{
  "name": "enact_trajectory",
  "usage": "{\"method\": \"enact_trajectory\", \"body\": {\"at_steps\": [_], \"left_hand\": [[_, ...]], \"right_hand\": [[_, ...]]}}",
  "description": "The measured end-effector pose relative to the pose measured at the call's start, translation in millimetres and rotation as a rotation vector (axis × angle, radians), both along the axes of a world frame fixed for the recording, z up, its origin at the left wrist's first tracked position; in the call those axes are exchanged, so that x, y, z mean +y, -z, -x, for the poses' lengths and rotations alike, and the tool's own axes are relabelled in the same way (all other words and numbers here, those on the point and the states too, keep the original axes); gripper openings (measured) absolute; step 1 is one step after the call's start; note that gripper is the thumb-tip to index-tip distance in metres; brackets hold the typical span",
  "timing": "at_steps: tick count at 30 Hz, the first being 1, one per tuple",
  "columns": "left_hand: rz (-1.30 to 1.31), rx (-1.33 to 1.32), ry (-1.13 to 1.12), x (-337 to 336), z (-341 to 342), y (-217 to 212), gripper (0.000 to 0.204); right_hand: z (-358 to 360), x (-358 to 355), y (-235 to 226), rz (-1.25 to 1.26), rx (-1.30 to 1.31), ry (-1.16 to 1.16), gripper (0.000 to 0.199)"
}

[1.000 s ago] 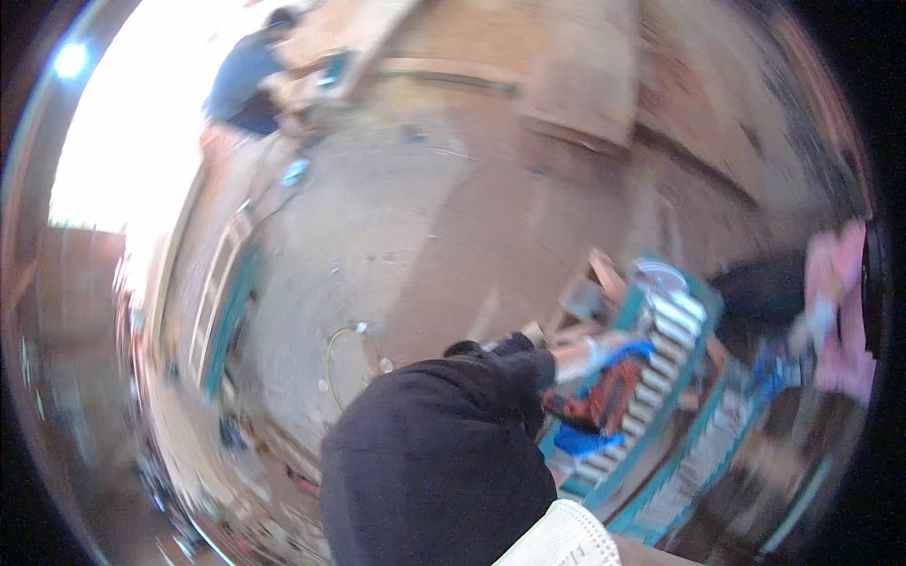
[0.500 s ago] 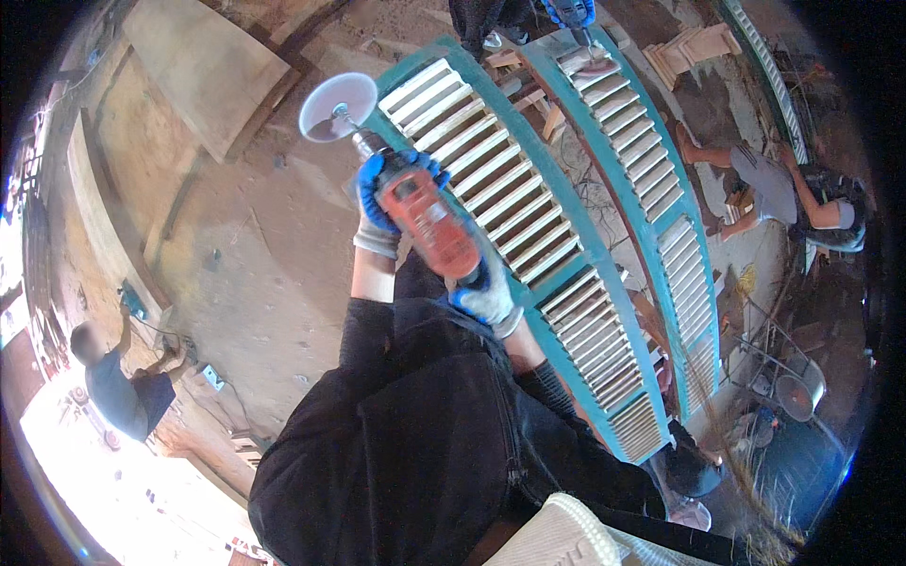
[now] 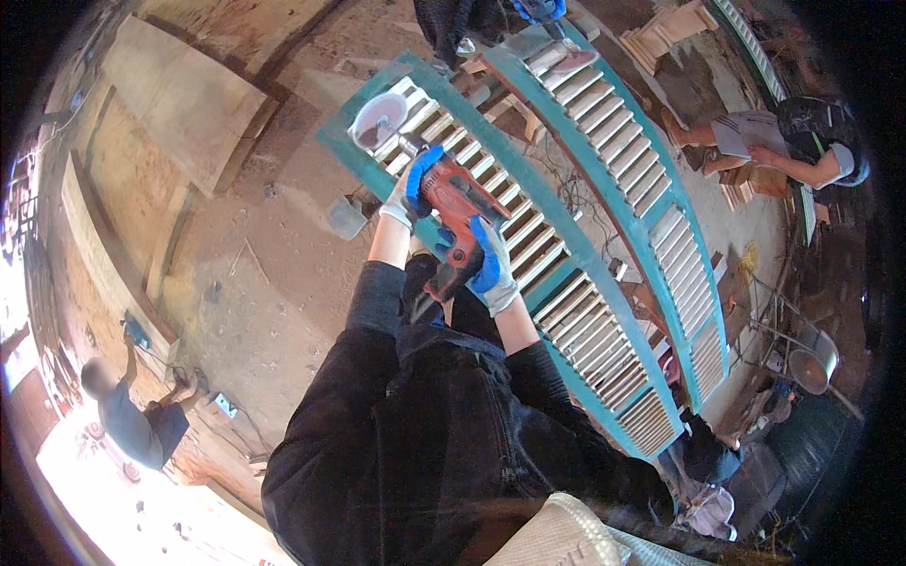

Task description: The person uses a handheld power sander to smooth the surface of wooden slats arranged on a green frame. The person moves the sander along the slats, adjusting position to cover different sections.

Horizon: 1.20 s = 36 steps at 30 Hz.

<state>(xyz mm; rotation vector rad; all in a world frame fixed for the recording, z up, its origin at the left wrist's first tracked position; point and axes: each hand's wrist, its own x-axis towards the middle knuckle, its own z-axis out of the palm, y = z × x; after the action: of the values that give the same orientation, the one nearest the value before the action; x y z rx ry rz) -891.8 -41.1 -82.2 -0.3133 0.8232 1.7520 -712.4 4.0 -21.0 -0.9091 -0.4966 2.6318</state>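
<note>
Both my gloved hands hold a red power drill (image 3: pixel 461 203) with a round sanding disc (image 3: pixel 379 119) at its front end. My left hand (image 3: pixel 408 193) is closed round the front of the body, behind the chuck. Farther back, my right hand (image 3: pixel 493 267) grips the drill near its handle; some of its fingers are hidden. The disc lies over the far left end of a teal louvered shutter (image 3: pixel 543 283) with pale, bare-looking slats. Whether disc and wood touch, I cannot tell.
A second teal shutter (image 3: pixel 651 203) lies to the right, where a co-worker's blue-gloved hand (image 3: pixel 540 9) runs another sanding disc (image 3: pixel 572 62). One person (image 3: pixel 812 156) crouches at far right, another (image 3: pixel 142 415) works at left beside long boards (image 3: pixel 118 255). Wooden panels (image 3: pixel 184 104) lie at upper left.
The drill has turned on its side, and its disc has come down and right from beside the shutter to over its end. Both hands keep their hold. The view has shifted slightly.
</note>
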Motion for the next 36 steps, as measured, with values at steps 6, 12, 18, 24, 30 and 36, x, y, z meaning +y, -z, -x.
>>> {"method": "enact_trajectory", "body": {"at_steps": [6,12,18,24,30,36], "left_hand": [[0.096,0.083,0.068,30.2,4.7,5.8,0.038],[0.206,-0.022,-0.002,28.8,-0.3,13.5,0.025],[0.262,-0.020,-0.012,-1.3,-11.1,44.1,0.022],[0.280,-0.025,-0.038,6.3,-13.2,32.7,0.022],[0.306,0.065,-0.031,2.6,-5.0,35.0,0.021],[0.302,-0.048,-0.023,-3.6,-14.4,40.0,0.023]], "right_hand": [[10.6,6.5,23.2,-0.007,-0.162,0.101,0.042],[13.6,10.7,42.7,-0.118,-0.195,0.090,0.036],[-6.5,-15.0,87.0,0.008,-0.248,0.120,0.030],[-6.4,-11.9,92.4,-0.029,-0.277,0.172,0.030],[6.2,-6.2,69.7,-0.038,-0.247,0.054,0.039],[-0.6,-13.4,65.5,-0.061,-0.276,0.145,0.033]]}}
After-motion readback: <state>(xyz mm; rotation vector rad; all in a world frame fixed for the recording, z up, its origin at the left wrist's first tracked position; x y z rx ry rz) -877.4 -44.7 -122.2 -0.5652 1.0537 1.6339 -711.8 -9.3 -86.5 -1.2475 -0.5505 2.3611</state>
